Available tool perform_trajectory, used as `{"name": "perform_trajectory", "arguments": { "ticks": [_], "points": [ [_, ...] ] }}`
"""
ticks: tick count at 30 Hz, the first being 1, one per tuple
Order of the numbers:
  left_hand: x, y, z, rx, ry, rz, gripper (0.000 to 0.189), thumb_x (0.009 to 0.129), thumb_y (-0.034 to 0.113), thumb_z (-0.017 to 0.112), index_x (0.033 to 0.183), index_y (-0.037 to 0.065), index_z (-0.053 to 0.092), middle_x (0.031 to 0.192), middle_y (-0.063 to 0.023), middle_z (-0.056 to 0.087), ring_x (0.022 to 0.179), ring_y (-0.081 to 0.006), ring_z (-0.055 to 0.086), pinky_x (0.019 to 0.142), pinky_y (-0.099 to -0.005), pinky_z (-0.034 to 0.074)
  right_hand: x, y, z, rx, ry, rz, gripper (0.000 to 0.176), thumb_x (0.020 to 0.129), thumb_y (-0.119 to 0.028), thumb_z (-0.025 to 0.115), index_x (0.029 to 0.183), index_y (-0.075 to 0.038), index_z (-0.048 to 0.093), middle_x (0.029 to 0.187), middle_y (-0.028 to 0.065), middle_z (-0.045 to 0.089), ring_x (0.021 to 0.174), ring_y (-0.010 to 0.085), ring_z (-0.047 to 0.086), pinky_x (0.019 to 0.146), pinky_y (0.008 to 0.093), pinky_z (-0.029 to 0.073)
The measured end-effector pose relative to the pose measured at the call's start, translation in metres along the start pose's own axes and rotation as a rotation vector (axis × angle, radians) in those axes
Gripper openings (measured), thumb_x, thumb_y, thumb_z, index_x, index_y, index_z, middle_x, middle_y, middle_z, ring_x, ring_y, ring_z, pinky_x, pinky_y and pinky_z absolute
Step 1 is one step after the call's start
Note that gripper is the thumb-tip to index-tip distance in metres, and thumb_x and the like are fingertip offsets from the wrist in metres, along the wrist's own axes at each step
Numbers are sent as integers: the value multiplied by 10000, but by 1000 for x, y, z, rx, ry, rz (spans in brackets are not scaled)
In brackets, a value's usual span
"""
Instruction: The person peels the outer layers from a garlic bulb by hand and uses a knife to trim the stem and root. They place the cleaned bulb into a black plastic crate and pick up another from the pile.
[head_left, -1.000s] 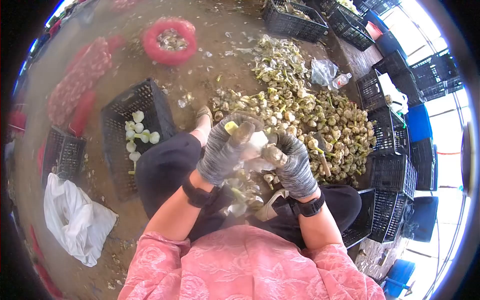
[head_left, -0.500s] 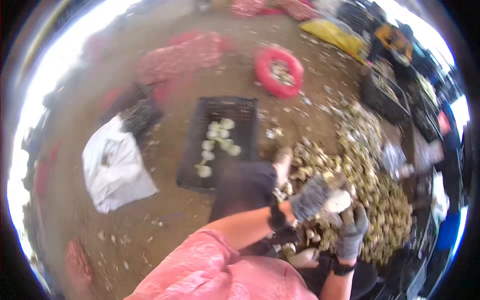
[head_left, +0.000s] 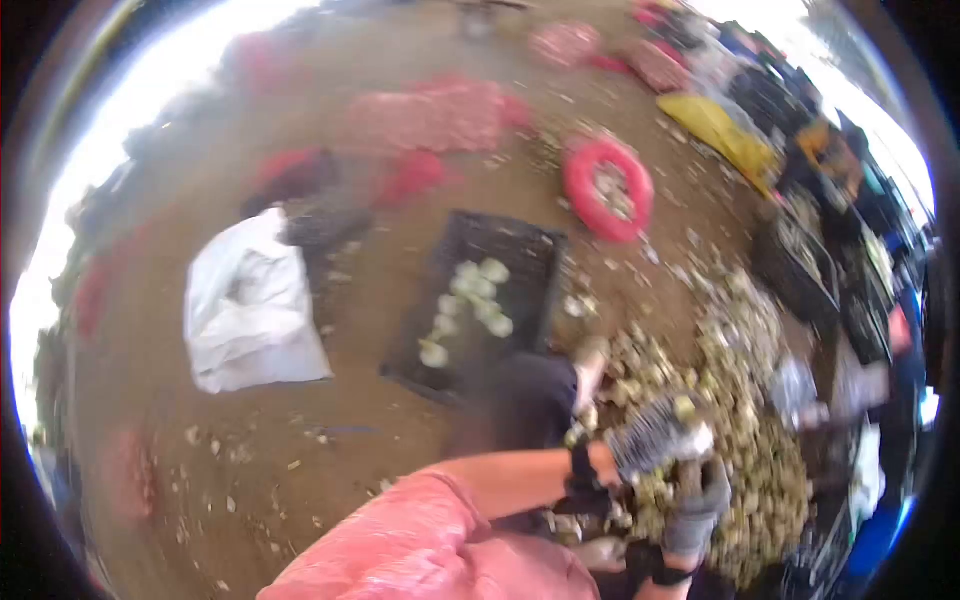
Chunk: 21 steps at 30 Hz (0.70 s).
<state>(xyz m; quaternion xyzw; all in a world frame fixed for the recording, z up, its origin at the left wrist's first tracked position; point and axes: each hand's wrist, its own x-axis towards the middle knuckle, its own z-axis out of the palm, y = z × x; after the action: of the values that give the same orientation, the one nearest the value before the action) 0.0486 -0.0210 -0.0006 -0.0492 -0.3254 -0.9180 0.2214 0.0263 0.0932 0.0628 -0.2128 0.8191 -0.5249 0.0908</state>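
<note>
My left hand (head_left: 650, 438), in a grey knit glove, reaches in from the left over a large pile of garlic bulbs (head_left: 755, 480). It is closed around a pale garlic bulb (head_left: 697, 441), blurred by motion. Just below, my right hand (head_left: 698, 510), gloved too, comes up from the bottom edge with its fingers bent close to the bulb. Whatever sits in those fingers is too blurred to make out. To the left of the pile, a black plastic crate (head_left: 405, 340) holds several whitish bulbs (head_left: 470, 300) on its floor.
A pink ring-shaped sack (head_left: 645, 195) with bulbs inside stands beyond the pile. A white sack (head_left: 255, 335) lies on the left. Filled pink mesh bags (head_left: 430, 118) lie farther back. Dark crates (head_left: 797, 265) and a person (head_left: 828, 150) are at upper right.
The view has swung, so the crate and pink ring sit farther right and lower. Both hands remain close together over the pile, the left one still holding the pale bulb.
</note>
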Motion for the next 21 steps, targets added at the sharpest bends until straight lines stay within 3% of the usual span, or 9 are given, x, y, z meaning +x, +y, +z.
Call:
{"name": "perform_trajectory", "arguments": {
  "ticks": [1,2,3,5,7,12,15,19,21],
  "points": [
    [0,4,-5,247,-57,1,349,858,150,516,1180,49,425,1082,-96,536,980,-195,520,825,-330,452,2,-9,0,-78,-26,-10,170,804,-182,544,828,-15,568,669,17,542,614,100,463,527,268,374],
    [1,5,-12,511,-114,17,344,851,103,499,1176,14,430,1082,-115,536,975,-207,525,833,-326,446,-3,-16,5,144,0,43,151,793,-165,544,776,-16,559,671,17,542,619,89,464,523,270,374],
    [2,6,-19,756,-168,47,341,843,56,482,1172,-21,435,1082,-134,536,969,-219,530,841,-321,440,1,6,0,-143,72,-96,131,794,-138,542,762,-11,551,669,9,541,612,83,471,524,257,377],
    [11,29,-7,466,76,-73,277,852,167,507,1072,1,485,980,-102,551,880,-190,552,756,-299,468,7,17,-2,-135,109,-204,68,765,-81,598,785,-22,570,678,30,573,576,111,490,515,258,405],
    [23,39,6,246,309,-207,279,862,279,532,973,23,535,878,-71,565,791,-161,573,672,-276,496,8,22,5,180,124,-120,75,744,-36,611,808,-29,573,705,29,578,603,90,502,532,243,421],
    [23,38,14,351,270,-175,286,869,311,516,888,28,556,863,-61,570,765,-132,555,665,-262,468,13,-5,8,-34,141,-442,290,678,20,649,958,-34,596,834,81,598,696,165,584,629,265,478],
    [18,34,18,286,241,-163,232,887,233,484,918,17,562,855,-58,575,770,-127,550,710,-256,453,14,-6,3,-153,105,-535,267,666,33,646,923,-31,606,815,96,589,702,202,592,623,275,477],
    [20,28,12,524,164,-91,338,873,346,497,909,15,557,823,-69,585,775,-142,568,667,-255,472,19,5,-4,-346,98,-713,167,674,-34,635,836,-38,595,796,116,559,644,277,567,549,327,465],
    [23,32,12,315,260,-344,411,845,433,510,916,30,545,827,-73,585,759,-156,579,620,-252,484,16,14,-5,-387,142,-708,123,706,-60,607,825,-45,581,780,111,555,631,281,557,536,349,459]
  ]
}}
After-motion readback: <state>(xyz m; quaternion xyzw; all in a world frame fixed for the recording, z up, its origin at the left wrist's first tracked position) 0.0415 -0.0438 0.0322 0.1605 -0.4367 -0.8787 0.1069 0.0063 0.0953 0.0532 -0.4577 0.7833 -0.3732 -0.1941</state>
